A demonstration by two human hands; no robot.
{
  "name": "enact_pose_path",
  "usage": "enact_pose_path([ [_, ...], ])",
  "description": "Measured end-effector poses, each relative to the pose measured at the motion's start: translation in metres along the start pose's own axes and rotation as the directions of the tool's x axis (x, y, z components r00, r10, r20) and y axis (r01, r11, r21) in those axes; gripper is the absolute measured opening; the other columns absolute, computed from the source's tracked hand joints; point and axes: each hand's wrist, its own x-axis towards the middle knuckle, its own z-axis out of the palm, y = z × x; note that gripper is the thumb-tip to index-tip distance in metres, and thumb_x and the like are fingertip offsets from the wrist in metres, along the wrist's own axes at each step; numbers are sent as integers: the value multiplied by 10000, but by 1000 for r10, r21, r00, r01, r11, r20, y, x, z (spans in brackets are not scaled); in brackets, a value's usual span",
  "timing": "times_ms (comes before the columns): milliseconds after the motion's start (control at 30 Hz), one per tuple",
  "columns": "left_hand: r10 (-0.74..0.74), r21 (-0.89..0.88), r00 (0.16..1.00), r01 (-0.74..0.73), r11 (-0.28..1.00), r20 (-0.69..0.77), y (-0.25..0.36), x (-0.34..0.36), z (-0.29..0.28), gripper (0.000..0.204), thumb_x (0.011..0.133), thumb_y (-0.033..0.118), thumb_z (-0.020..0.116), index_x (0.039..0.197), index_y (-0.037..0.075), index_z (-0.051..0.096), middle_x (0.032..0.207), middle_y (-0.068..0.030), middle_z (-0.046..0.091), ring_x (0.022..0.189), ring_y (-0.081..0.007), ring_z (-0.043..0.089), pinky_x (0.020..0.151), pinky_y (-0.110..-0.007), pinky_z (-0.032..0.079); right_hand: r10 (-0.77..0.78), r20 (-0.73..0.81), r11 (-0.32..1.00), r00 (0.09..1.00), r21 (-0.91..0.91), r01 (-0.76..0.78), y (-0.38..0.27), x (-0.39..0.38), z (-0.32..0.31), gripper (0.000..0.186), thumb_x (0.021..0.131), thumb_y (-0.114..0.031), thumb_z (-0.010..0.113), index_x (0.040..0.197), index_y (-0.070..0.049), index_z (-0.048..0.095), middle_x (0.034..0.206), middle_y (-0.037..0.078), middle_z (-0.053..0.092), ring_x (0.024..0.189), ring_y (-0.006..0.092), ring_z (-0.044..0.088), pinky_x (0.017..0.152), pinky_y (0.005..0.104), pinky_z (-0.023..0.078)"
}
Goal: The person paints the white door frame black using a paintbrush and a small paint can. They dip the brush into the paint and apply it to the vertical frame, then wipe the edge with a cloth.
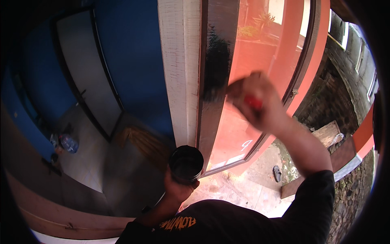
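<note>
My left hand (178, 189) is wrapped round a small dark tin (199, 175) held upright near my chest, with dark liquid that looks like paint inside. My right hand (262, 97), smeared by motion, is raised and closed on a paintbrush with a red handle (254, 102); its dark head is blurred at the edge of the frame post. That post (217, 61) is dark brown to black, with a wet-looking gloss on its upper part. Next to it on the left stands a pale, rough wooden strip (178, 61).
Right of the post, a glass pane (260, 53) reflects a salmon-coloured wall and a plant. A blue-walled room (126, 61) with a grey door (83, 61) lies left. Outside are a sandal (277, 173), a wooden board (327, 134) and a stone wall (329, 93).
</note>
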Motion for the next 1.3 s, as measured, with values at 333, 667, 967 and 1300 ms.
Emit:
enact_pose_path([
  [333, -34, -118, 999, 35, 992, 13, 1, 3, -6, 711, 945, 584, 525, 1408, 44, 530, 1366, -264, 542, 1314, -418, 503, 852, -534, 593, -226, -424, 954, 877, -277, 112, 1, 41, -64, 227, 871, 71, 711, 1082, -3, 675, 1069, 136, 721, 961, 235, 697, 852, 322, 543],
  [667, -37, -89, 997, 42, 995, 65, 4, 1, -4, 774, 931, 637, 491, 1482, 95, 462, 1441, -231, 506, 1317, -421, 510, 813, -546, 604, 291, -466, 954, 835, 204, -219, -30, -92, -1, 193, 844, 6, 725, 1017, -20, 645, 968, 152, 728, 827, 251, 656, 774, 372, 472],
  [967, -67, -50, 997, 69, 996, 36, 0, 5, -5, 785, 898, 594, 568, 1481, 80, 462, 1450, -242, 491, 1348, -416, 474, 825, -540, 606, 707, -302, 627, 640, 686, -369, -60, -138, 38, 182, 920, 5, 695, 1085, 9, 618, 1089, 169, 668, 986, 204, 666, 872, 326, 536],
  [1300, -90, 75, 996, 89, 993, 13, -12, 11, 0, 775, 927, 740, 446, 1475, 192, 479, 1398, -125, 591, 1218, -331, 621, 825, -524, 599, 726, -269, 570, 633, 751, -333, -67, -131, 27, 199, 936, 9, 677, 1114, 27, 590, 1096, 159, 663, 1023, 202, 672, 901, 336, 542],
])
